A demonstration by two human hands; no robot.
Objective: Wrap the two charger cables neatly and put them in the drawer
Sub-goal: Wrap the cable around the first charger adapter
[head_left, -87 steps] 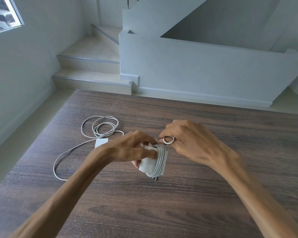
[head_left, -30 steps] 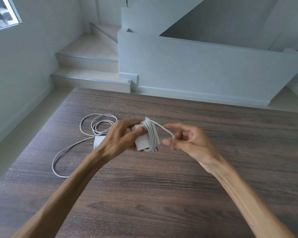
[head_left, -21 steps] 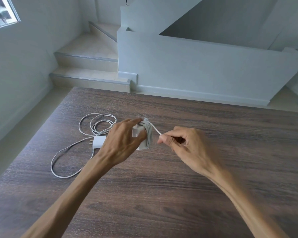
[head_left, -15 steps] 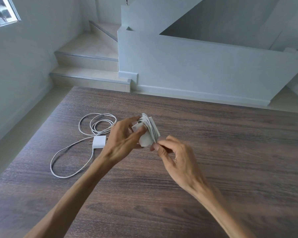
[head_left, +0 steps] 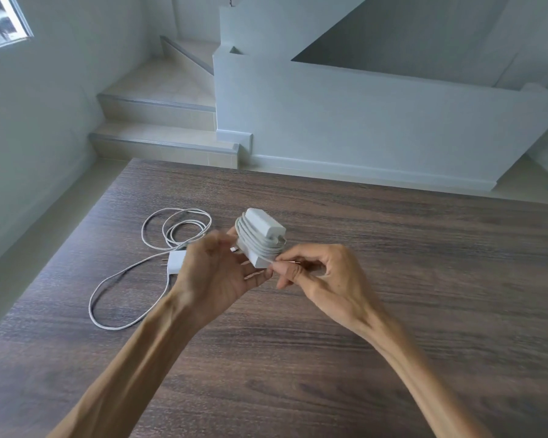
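White cord is wound tight round the white square power brick (head_left: 260,237), held above the dark wood-grain worktop (head_left: 424,279); the left hand (head_left: 217,273) cradles it loosely underneath while the right hand (head_left: 317,273) pinches the cord's tail against the brick's near corner. If that pinch slips before the tail is tucked, the turns will likely spring loose. Left of the brick, the second white charger (head_left: 174,262) with its slack cable (head_left: 171,230) lies unwrapped on the worktop; no drawer is visible.
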